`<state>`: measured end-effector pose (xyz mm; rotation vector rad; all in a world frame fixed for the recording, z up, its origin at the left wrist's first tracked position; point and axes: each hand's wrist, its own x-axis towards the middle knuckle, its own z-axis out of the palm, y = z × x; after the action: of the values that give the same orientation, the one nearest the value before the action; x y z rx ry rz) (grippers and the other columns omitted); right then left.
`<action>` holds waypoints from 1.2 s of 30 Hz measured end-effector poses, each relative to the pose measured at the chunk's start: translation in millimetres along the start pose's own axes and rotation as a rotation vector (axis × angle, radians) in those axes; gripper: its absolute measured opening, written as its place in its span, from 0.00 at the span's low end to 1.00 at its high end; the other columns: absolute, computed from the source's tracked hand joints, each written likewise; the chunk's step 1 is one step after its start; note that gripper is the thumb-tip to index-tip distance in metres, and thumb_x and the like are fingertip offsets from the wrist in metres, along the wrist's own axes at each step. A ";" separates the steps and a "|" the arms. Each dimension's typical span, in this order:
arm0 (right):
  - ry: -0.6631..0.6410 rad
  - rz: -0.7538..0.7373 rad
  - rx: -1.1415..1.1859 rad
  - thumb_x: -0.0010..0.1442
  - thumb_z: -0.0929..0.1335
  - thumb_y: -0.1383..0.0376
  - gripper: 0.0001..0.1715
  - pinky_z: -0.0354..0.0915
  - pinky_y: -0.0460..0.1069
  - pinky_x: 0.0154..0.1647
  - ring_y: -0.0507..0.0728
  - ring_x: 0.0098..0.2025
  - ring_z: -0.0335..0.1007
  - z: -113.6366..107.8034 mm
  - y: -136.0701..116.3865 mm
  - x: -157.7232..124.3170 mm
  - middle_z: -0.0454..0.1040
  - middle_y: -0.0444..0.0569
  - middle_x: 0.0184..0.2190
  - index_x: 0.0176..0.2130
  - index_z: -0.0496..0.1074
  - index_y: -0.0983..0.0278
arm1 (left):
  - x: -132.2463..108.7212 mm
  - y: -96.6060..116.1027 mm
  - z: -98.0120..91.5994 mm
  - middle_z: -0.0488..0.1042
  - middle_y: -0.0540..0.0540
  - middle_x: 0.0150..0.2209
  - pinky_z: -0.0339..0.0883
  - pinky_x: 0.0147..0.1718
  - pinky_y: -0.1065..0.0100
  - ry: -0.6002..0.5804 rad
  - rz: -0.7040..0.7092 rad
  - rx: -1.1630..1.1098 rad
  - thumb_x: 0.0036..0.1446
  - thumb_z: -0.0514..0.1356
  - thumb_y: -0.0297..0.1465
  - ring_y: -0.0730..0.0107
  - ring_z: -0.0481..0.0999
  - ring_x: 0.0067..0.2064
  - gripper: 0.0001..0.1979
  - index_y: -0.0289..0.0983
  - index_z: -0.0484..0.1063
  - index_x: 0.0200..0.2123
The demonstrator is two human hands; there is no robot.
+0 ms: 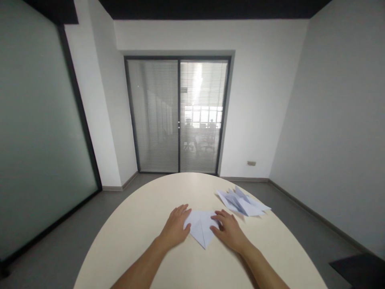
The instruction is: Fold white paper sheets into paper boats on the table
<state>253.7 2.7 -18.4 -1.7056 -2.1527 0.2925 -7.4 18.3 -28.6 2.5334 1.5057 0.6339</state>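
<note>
A folded sheet of white paper (201, 228) lies flat on the table in front of me, its point towards me and a crease down its middle. My left hand (177, 225) rests at the paper's left side, fingers stretched forward and thumb apart on its edge. At the right side, my right hand (228, 230) touches the paper with its fingertips, fingers slightly bent and spread from the thumb. Part of the paper's right edge is hidden under those fingers.
The round cream table (132, 233) fills the foreground. Several folded white papers (242, 202) are heaped near its right edge. A dark flat object (361, 269) shows at the lower right. Beyond stands a glazed door (179, 116) with blinds.
</note>
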 end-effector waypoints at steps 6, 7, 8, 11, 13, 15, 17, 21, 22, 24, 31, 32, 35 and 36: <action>-0.146 -0.241 0.054 0.65 0.61 0.53 0.27 0.39 0.64 0.69 0.63 0.70 0.44 -12.5 -17.4 -6.0 0.56 0.50 0.67 0.61 0.66 0.55 | 3.3 13.3 0.3 0.54 0.40 0.68 0.44 0.67 0.56 -0.113 0.051 -0.020 0.63 0.52 0.40 0.58 0.53 0.68 0.31 0.35 0.57 0.66; -0.206 -0.256 0.064 0.65 0.60 0.51 0.30 0.38 0.64 0.69 0.63 0.71 0.42 -13.6 -19.7 -6.8 0.53 0.50 0.69 0.64 0.62 0.55 | 4.2 15.6 -0.7 0.53 0.39 0.68 0.44 0.67 0.55 -0.133 0.043 -0.019 0.63 0.51 0.42 0.57 0.52 0.68 0.31 0.34 0.56 0.66; -0.254 -0.257 0.064 0.66 0.59 0.49 0.33 0.37 0.64 0.69 0.63 0.71 0.39 -14.4 -21.6 -7.4 0.49 0.50 0.70 0.66 0.57 0.55 | 4.9 17.6 -2.0 0.52 0.39 0.68 0.43 0.67 0.55 -0.151 0.037 -0.019 0.63 0.50 0.44 0.57 0.50 0.69 0.32 0.34 0.55 0.66; -0.323 -0.224 0.037 0.66 0.56 0.44 0.38 0.33 0.65 0.70 0.64 0.72 0.32 -14.2 -25.0 -8.2 0.42 0.49 0.71 0.69 0.48 0.54 | 5.9 21.9 -6.2 0.47 0.39 0.69 0.39 0.67 0.52 -0.208 0.029 -0.028 0.61 0.52 0.49 0.54 0.44 0.70 0.37 0.36 0.53 0.68; -0.329 -0.203 0.022 0.64 0.56 0.41 0.40 0.32 0.64 0.70 0.64 0.72 0.30 -12.6 -25.1 -7.9 0.40 0.47 0.71 0.69 0.47 0.53 | 5.8 23.1 -8.0 0.43 0.39 0.70 0.37 0.67 0.51 -0.245 0.025 -0.035 0.59 0.53 0.53 0.53 0.40 0.71 0.41 0.37 0.50 0.68; -0.328 -0.179 0.011 0.63 0.55 0.39 0.42 0.32 0.64 0.70 0.65 0.72 0.29 -10.6 -23.6 -7.3 0.39 0.47 0.71 0.69 0.47 0.53 | 5.4 23.0 -8.4 0.42 0.39 0.70 0.36 0.67 0.51 -0.263 0.020 -0.035 0.59 0.52 0.54 0.53 0.38 0.71 0.42 0.37 0.49 0.69; -0.321 -0.143 -0.010 0.62 0.55 0.37 0.46 0.32 0.64 0.70 0.65 0.72 0.28 -9.0 -21.1 -6.9 0.37 0.49 0.71 0.69 0.46 0.56 | 4.7 22.1 -7.8 0.41 0.40 0.70 0.35 0.67 0.51 -0.264 0.027 -0.035 0.60 0.50 0.55 0.53 0.38 0.71 0.42 0.37 0.48 0.69; -0.287 -0.050 -0.062 0.63 0.54 0.38 0.46 0.33 0.65 0.69 0.67 0.72 0.28 -8.6 -16.3 -7.5 0.36 0.50 0.71 0.69 0.45 0.58 | 1.9 19.0 -7.2 0.38 0.41 0.71 0.35 0.67 0.49 -0.275 0.053 -0.028 0.61 0.48 0.56 0.52 0.35 0.71 0.41 0.39 0.47 0.69; -0.274 -0.029 -0.073 0.64 0.53 0.39 0.45 0.34 0.66 0.69 0.67 0.72 0.28 -9.1 -15.9 -7.8 0.37 0.50 0.71 0.69 0.45 0.59 | 0.9 18.2 -7.5 0.37 0.41 0.71 0.35 0.66 0.48 -0.279 0.058 -0.028 0.61 0.48 0.56 0.51 0.35 0.71 0.40 0.40 0.47 0.69; -0.238 -0.015 -0.090 0.66 0.53 0.43 0.40 0.36 0.67 0.69 0.67 0.72 0.32 -10.4 -16.2 -8.3 0.41 0.51 0.71 0.69 0.48 0.59 | -1.1 16.8 -8.5 0.37 0.42 0.71 0.35 0.66 0.47 -0.287 0.070 -0.033 0.62 0.48 0.55 0.50 0.34 0.71 0.38 0.43 0.48 0.69; -0.077 -0.045 -0.100 0.65 0.58 0.52 0.32 0.40 0.64 0.68 0.65 0.70 0.45 -5.4 -13.9 -4.4 0.55 0.52 0.68 0.64 0.61 0.60 | -6.6 12.5 -11.7 0.39 0.47 0.71 0.37 0.66 0.44 -0.298 0.141 -0.070 0.61 0.51 0.53 0.49 0.37 0.71 0.34 0.50 0.50 0.68; -0.076 -0.036 -0.093 0.65 0.58 0.51 0.34 0.40 0.64 0.68 0.65 0.70 0.44 -3.0 -11.9 -3.5 0.54 0.53 0.68 0.65 0.59 0.61 | -7.1 12.0 -11.6 0.39 0.48 0.71 0.37 0.66 0.44 -0.291 0.153 -0.069 0.61 0.52 0.52 0.49 0.38 0.71 0.34 0.51 0.50 0.68; -0.067 -0.005 -0.070 0.63 0.60 0.50 0.38 0.40 0.65 0.68 0.66 0.70 0.43 2.4 -6.4 -1.4 0.53 0.52 0.69 0.67 0.55 0.62 | -7.8 11.2 -9.3 0.43 0.47 0.71 0.40 0.65 0.45 -0.251 0.172 -0.053 0.60 0.54 0.51 0.49 0.41 0.70 0.34 0.50 0.53 0.67; -0.058 -0.001 -0.063 0.63 0.60 0.50 0.39 0.40 0.64 0.68 0.66 0.70 0.43 3.1 -5.3 -1.0 0.53 0.52 0.68 0.67 0.55 0.62 | -7.8 11.3 -8.0 0.45 0.47 0.70 0.41 0.65 0.46 -0.235 0.169 -0.045 0.60 0.55 0.50 0.49 0.43 0.70 0.33 0.50 0.54 0.66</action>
<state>247.9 0.6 -19.3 -1.7505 -2.2262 0.2806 -4.9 5.2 -20.0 2.6112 1.1971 0.3671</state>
